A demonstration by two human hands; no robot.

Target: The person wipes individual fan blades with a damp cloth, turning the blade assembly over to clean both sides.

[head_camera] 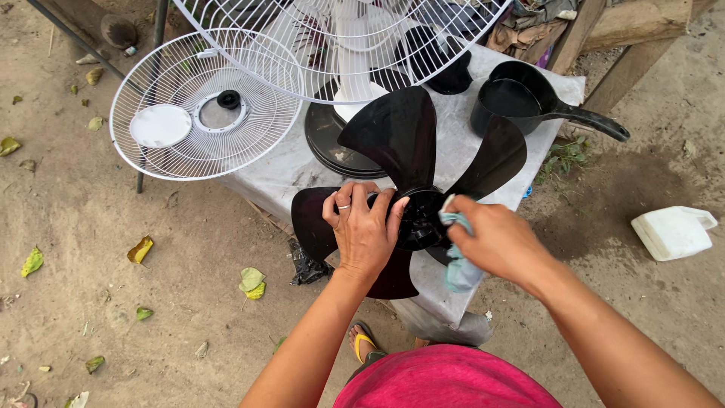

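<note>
- Lying far left on the table edge, a white wire fan guard [204, 106] sits flat, its round white centre cap [160, 125] and a black lock nut [229, 99] resting on it; well apart from the hands.
- A second, larger white guard [340, 38] leans over the back of the table, above a black round fan base [332, 143].
- Left hand [362, 234] is clenched over the hub of the black fan blade [400, 143], fingers curled on the hub's near rim, a ring showing on one finger. The blade is held up over the front of the grey-covered table [279, 177], one lobe pointing away, others spreading left, right and toward the person.
- Judgement: this grip on the hub looks the right anchor; holding a lobe instead would likely let the blade flex under wiping.
- Right hand [495, 242] grasps a pale blue cloth [457, 257], bunched and pressed just beside the hub on its right side.
- Judgement: wiping from hub outward along each lobe, turning the blade with the left hand, would probably keep dirt away from the cleaned centre.
- Right rear: a black dipper [521, 102] of dark water with a long handle stands on the table corner, near enough to re-wet the cloth.
- Far right on the dirt ground: a white plastic jug [672, 232] on its side, well apart.
</note>
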